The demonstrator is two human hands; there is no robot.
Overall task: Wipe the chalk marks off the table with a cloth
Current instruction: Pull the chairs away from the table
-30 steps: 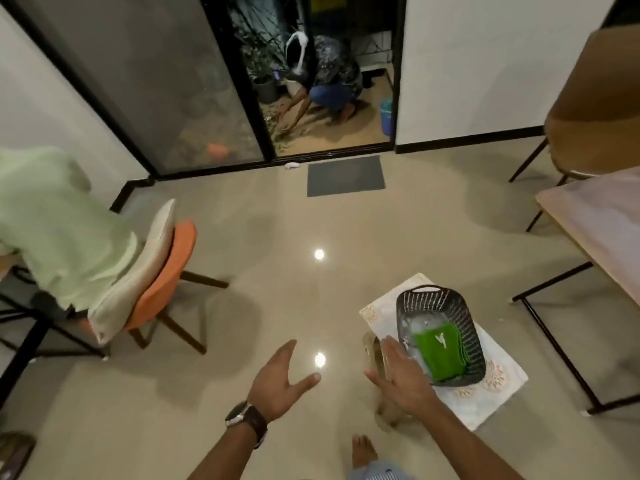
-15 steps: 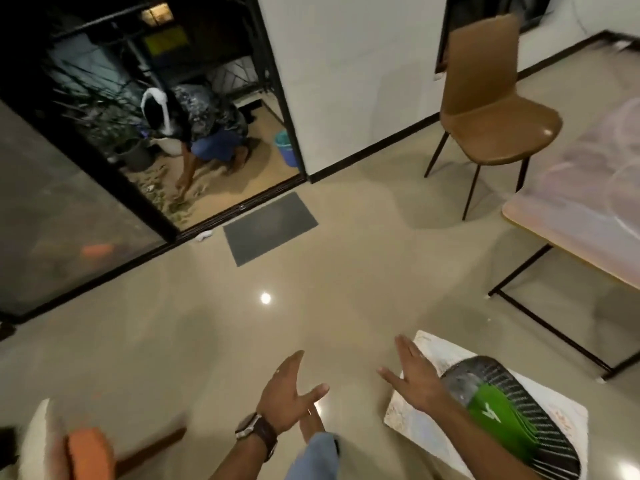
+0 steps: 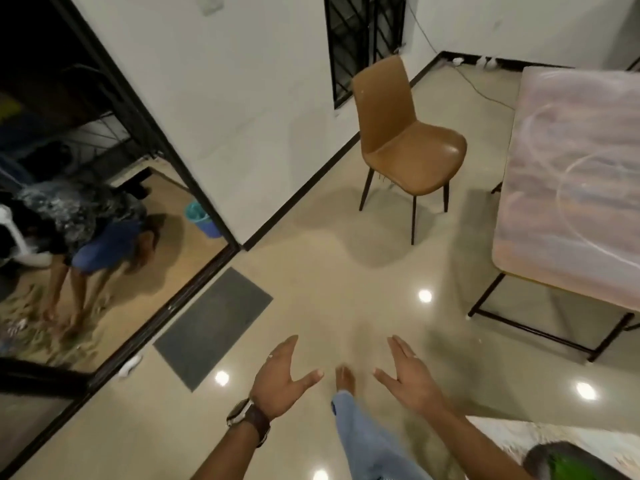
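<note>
Both hands empty, left hand and right hand fingers spread wide. Green folded cloth in dark plastic basket, bottom right; looks soft, light, pinch folded edge. Chalk-smeared pink tabletop ahead right.

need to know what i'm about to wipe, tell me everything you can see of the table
The table stands at the right, cut off by the frame edge. Its top looks pale pinkish and smooth, with rounded corners, and is smeared with whitish chalk loops and swirls across most of the visible surface. It rests level on a thin black metal frame with a floor-level bar. Nothing visible lies on it, and neither hand touches it. The brown chair stands apart to its left.
</note>
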